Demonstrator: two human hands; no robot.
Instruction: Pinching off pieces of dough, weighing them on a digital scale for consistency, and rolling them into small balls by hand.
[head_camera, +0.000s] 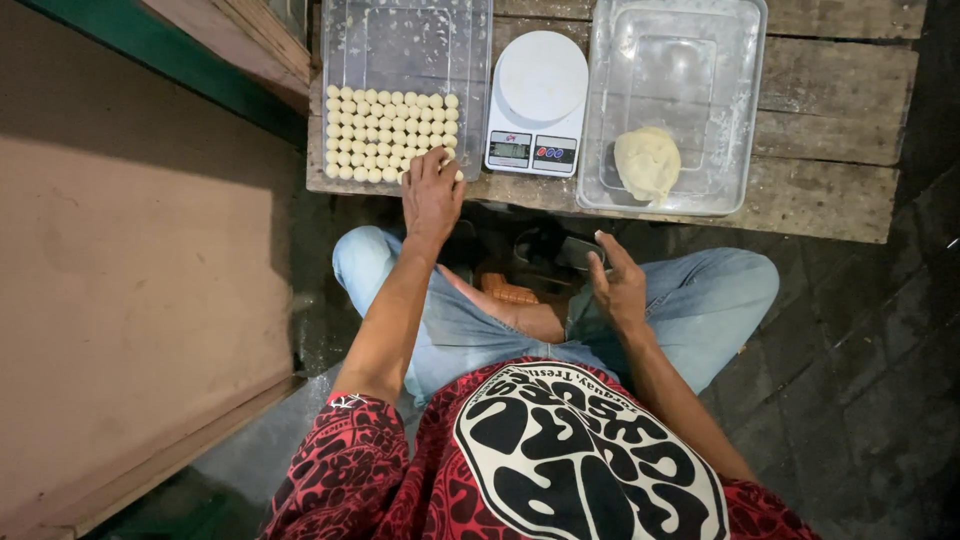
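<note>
My left hand (431, 192) reaches over the near edge of a clear plastic tray (407, 40) and sets its fingers on the front row of several small pale dough balls (390, 130); one ball sits at its fingertips. My right hand (618, 285) hovers above my lap, fingers loosely apart, holding nothing. A lump of pale dough (647, 163) lies in a second clear tray (680, 60) to the right. A small white digital scale (536, 100) stands between the two trays.
The trays and scale rest on a low wooden plank table (840, 110). I sit cross-legged in jeans on a dark floor (860, 380). A brown board (130, 290) lies at the left. Dark sandals (540, 248) are under the table edge.
</note>
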